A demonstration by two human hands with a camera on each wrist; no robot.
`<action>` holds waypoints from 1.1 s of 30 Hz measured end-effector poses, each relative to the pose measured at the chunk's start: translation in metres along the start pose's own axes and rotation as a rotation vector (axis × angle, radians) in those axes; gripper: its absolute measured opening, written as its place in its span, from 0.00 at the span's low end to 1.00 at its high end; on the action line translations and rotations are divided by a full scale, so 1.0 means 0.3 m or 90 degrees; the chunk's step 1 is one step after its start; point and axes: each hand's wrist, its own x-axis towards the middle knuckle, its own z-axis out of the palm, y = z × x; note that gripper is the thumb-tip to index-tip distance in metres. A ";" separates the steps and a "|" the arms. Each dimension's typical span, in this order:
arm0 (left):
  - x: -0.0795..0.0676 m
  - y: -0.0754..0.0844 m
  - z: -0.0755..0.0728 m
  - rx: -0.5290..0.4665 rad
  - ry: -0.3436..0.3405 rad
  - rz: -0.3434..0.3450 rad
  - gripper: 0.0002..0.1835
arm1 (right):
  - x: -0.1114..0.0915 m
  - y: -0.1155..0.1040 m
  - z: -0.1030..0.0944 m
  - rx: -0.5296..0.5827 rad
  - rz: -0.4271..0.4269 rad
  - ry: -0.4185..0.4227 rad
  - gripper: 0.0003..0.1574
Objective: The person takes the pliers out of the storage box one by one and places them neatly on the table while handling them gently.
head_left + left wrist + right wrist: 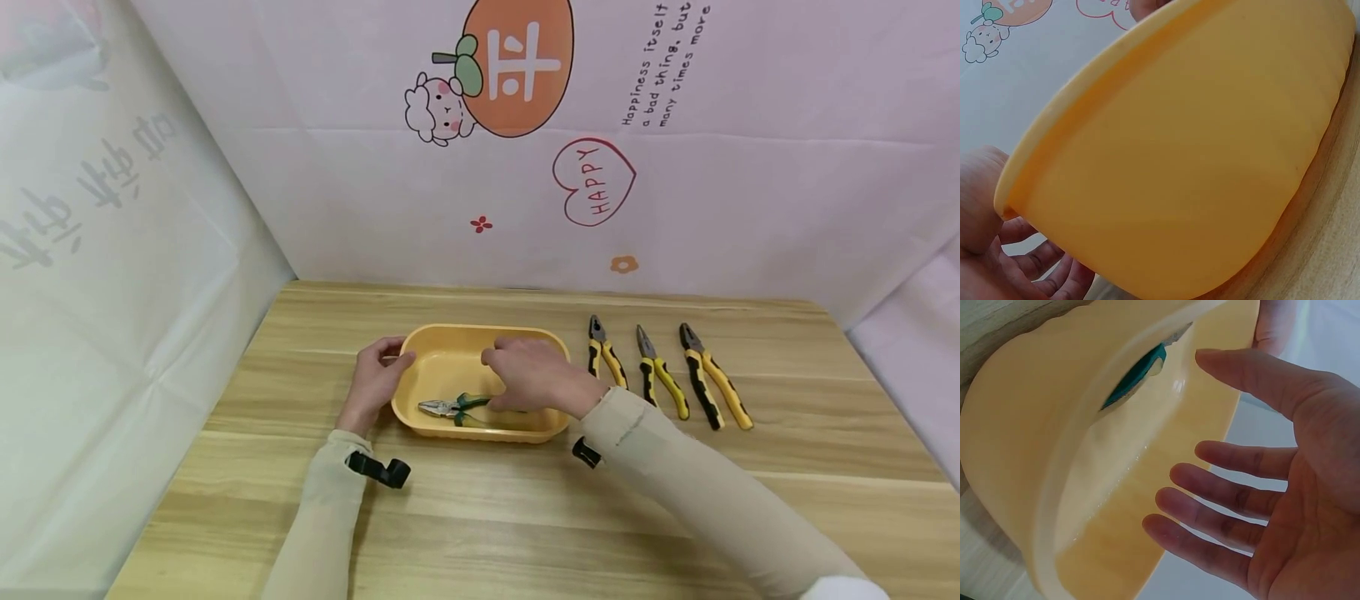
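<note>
A yellow plastic basin (442, 367) stands on the table. My left hand (375, 379) holds its left end, thumb at the rim and the other fingers around the outside; the left wrist view shows that hand (985, 219) beside the basin wall (1179, 150). Combination pliers (442, 407) with green and yellow handles lie inside near the front wall, handles partly hidden by my right hand (540, 375). That hand reaches over the basin from the right. In the right wrist view its fingers are spread and hold nothing, with the green handle (1138, 375) showing beyond the rim.
To the right of the basin, three pliers with yellow-and-black handles lie in a row: one pair (596, 329) partly behind my right arm, slim-nosed pliers (647, 343) in the middle, and another pair (693, 342) farthest right. A printed white cloth (375, 208) hangs behind the wooden table (465, 517).
</note>
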 end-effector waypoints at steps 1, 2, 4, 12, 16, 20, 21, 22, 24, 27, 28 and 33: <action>0.000 0.000 0.000 0.001 0.000 0.000 0.18 | 0.003 -0.002 0.000 -0.001 -0.002 -0.006 0.38; 0.001 0.000 -0.001 0.002 0.001 0.000 0.18 | 0.006 -0.005 0.001 -0.002 -0.005 -0.012 0.38; 0.001 -0.002 -0.001 0.002 0.001 0.000 0.18 | 0.012 -0.010 0.001 -0.006 -0.013 -0.022 0.38; 0.006 -0.005 -0.002 0.000 -0.001 -0.003 0.18 | 0.043 -0.035 0.001 -0.044 -0.032 -0.053 0.38; 0.006 -0.007 0.000 -0.001 -0.001 -0.004 0.18 | 0.058 -0.047 0.007 -0.068 -0.036 -0.071 0.38; 0.004 -0.009 0.001 0.001 0.002 -0.006 0.18 | 0.069 -0.055 0.015 -0.084 -0.044 -0.087 0.33; 0.004 -0.009 0.001 0.001 0.002 -0.008 0.18 | 0.072 -0.055 0.017 -0.083 -0.045 -0.089 0.32; 0.004 -0.008 0.000 0.002 0.002 -0.009 0.18 | 0.073 -0.057 0.018 -0.086 -0.046 -0.093 0.31; 0.004 -0.007 -0.001 0.003 0.001 -0.009 0.18 | 0.079 -0.058 0.021 -0.090 -0.050 -0.099 0.30; 0.005 -0.006 -0.002 0.002 0.002 -0.010 0.18 | 0.089 -0.063 0.027 -0.103 -0.052 -0.112 0.30; 0.005 -0.006 -0.002 0.002 0.002 -0.009 0.18 | 0.092 -0.066 0.028 -0.109 -0.053 -0.117 0.30; 0.005 -0.010 -0.002 0.002 0.005 -0.009 0.18 | 0.103 -0.074 0.037 -0.122 -0.060 -0.141 0.25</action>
